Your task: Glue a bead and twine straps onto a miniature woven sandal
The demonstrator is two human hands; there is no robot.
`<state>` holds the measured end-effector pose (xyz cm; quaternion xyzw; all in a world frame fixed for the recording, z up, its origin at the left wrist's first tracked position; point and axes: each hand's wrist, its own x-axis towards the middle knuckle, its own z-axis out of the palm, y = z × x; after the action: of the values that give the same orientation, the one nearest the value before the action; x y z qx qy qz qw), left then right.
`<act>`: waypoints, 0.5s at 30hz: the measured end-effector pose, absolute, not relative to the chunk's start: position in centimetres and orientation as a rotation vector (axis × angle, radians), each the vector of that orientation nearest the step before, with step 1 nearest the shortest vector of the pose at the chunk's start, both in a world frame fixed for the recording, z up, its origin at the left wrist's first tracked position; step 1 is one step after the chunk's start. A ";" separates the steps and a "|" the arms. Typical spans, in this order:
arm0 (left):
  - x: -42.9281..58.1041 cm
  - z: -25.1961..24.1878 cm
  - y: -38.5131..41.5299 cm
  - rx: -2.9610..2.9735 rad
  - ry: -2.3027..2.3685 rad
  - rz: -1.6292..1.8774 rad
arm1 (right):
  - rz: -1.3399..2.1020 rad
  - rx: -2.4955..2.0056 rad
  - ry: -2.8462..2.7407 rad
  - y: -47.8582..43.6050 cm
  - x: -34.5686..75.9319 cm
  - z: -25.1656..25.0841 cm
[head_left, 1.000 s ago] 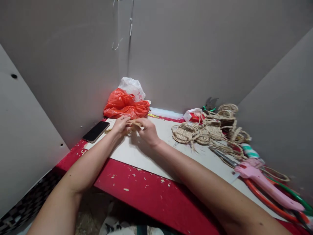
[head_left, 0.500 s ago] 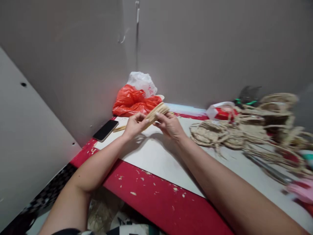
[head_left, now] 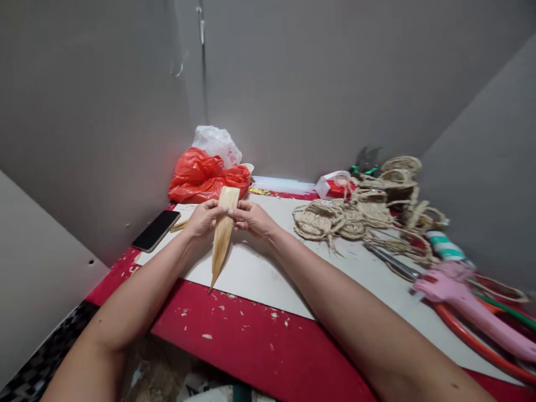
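Observation:
A pale, straw-coloured husk strip (head_left: 223, 237) hangs upright between my hands, wide at the top and tapering to a thin tip near the white board's front edge. My left hand (head_left: 204, 218) pinches its left side. On the right side, the fingers of my right hand (head_left: 252, 219) are closed on the same strip. Both hands are above the white board (head_left: 259, 279). Another yellowish strip (head_left: 179, 225) lies beside my left hand, partly hidden by it.
A black phone (head_left: 156, 231) lies at the left. Behind my hands are a red plastic bag (head_left: 201, 176) and a white bag (head_left: 215, 144). Braided cord pieces (head_left: 322, 219) and a pink-handled tool (head_left: 464, 290) lie at the right. Scraps dot the red table edge (head_left: 238, 329).
The husk piece has turned from slanting up to the right to hanging upright, its broad face showing. My hands have come closer together. The view has shifted to the right.

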<state>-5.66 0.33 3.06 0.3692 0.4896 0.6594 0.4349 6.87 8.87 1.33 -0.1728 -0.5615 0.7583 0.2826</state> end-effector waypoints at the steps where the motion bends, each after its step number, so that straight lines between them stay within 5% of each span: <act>1: -5.8 3.1 0.3 0.917 1.206 1.633 | 2.029 -0.459 -1.499 8.8 6.9 1.4; 15: -7.2 2.7 0.8 0.785 0.986 1.616 | 2.153 -0.490 -1.241 9.2 6.9 0.8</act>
<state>-7.15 0.84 2.69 0.3275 0.4112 0.6738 0.5193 6.90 9.17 0.79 -0.1847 -0.4674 0.8110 0.2995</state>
